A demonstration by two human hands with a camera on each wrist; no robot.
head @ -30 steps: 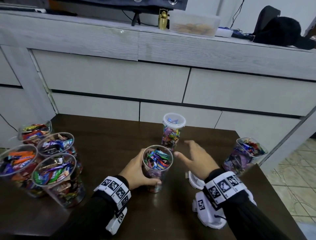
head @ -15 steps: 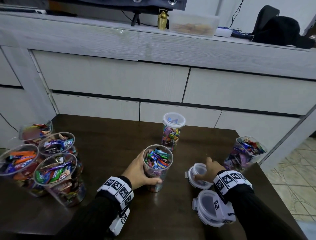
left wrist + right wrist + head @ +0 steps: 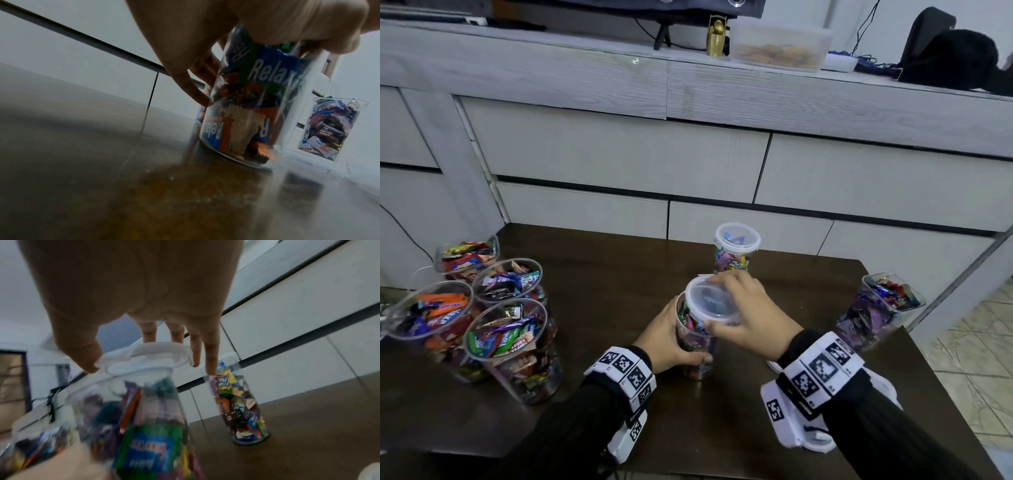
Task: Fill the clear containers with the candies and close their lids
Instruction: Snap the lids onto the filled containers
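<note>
On the dark wooden table [image 3: 599,274], in front of grey drawer fronts, a person brought a clear lid [image 3: 710,301] down onto a candy-filled container [image 3: 693,342] at the middle of the tabletop. The lid sat tilted over the mouth, its left side raised and not yet seated; pressed down at that slant, it would likely have caught on one side of the rim or popped off. Wrappers heaped near the brim could also have been trapped under the edge and kept it from closing. A hard push off-centre might have tipped the tall, narrow container, which the left hand [image 3: 667,339] guarded against, its fingers and thumb wrapped round the lower wall with the base flat on the table. The right hand [image 3: 750,315] hovered palm-down over the top, fingers spread and curled round the lid's rim, thumb pinching the near edge. Behind stood a container already lidded [image 3: 736,250]; open cups of candies [image 3: 506,349] crowded the table's left side, and another open container [image 3: 876,308] stood at the right.
</note>
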